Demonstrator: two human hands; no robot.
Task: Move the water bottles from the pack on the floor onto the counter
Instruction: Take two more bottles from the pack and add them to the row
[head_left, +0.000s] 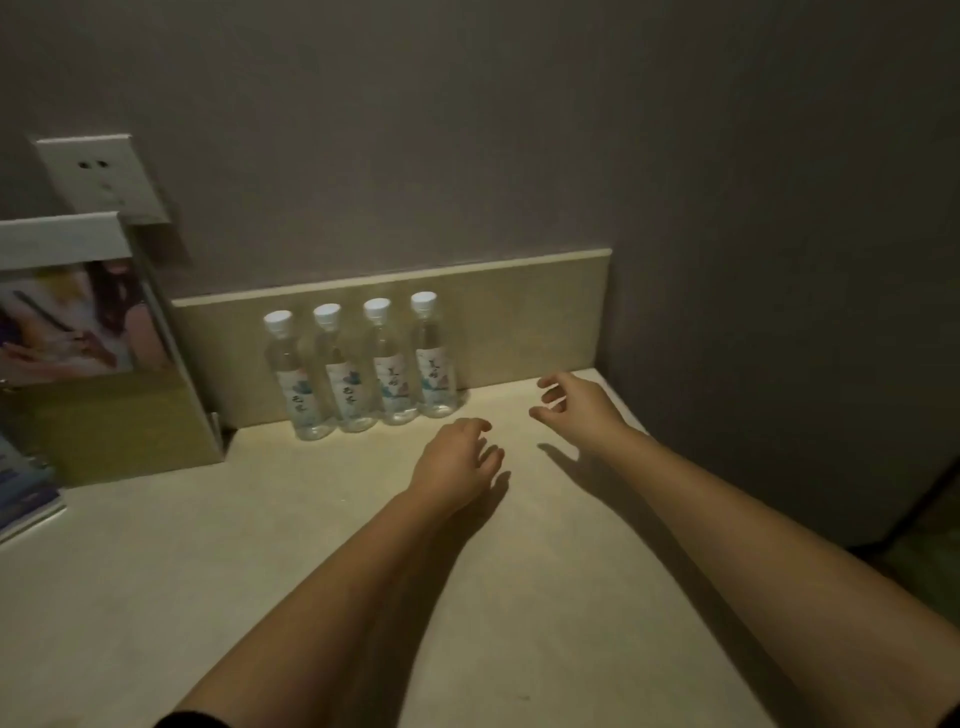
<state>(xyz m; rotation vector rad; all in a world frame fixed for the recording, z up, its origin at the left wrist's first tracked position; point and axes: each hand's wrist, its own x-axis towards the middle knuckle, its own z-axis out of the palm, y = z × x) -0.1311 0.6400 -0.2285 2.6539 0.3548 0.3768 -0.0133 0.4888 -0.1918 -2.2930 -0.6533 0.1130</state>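
Note:
Several clear water bottles (363, 364) with white caps and pale labels stand upright in a row on the beige counter (260, 545), against its low back panel. My left hand (454, 462) hovers over the counter just in front of the rightmost bottle, palm down, fingers loosely curled and holding nothing. My right hand (576, 405) is to the right of the row, a short gap from the last bottle, with its fingers spread and nothing in it. The pack on the floor is out of view.
A standing display card with a photo (88, 322) occupies the counter's left, with a booklet (26, 499) in front of it. A wall socket (101, 176) sits above. A dark wall (779, 260) closes the counter's right side, and floor shows at the far right.

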